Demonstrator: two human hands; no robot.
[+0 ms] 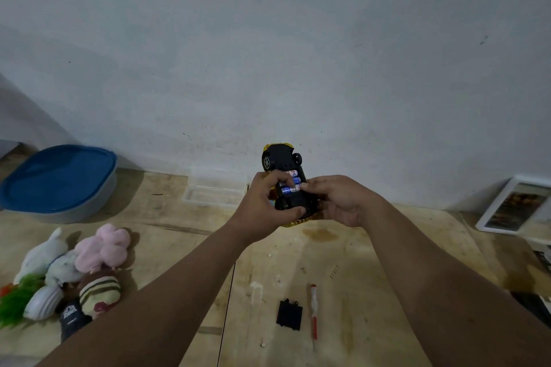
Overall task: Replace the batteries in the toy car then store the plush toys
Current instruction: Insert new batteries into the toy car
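Note:
A yellow toy car (281,158) with a black underside is held upside down above the wooden table, its battery bay facing me. Three blue and white batteries (293,180) lie in the open bay. My left hand (265,202) grips the car's rear end, fingers curled over the bay's left side. From the right, my right hand (337,199) holds the car, its fingertips pressing on the lowest battery. The black battery cover (289,314) lies on the table near me beside a red-handled screwdriver (313,310). Several plush toys (74,271) are piled at the left.
A blue-lidded tub (59,179) stands at the back left against the wall. A clear plastic tray (214,191) sits by the wall behind the car. A white-framed picture (515,205) leans at the right. The wooden table (402,247) has stains and small specks.

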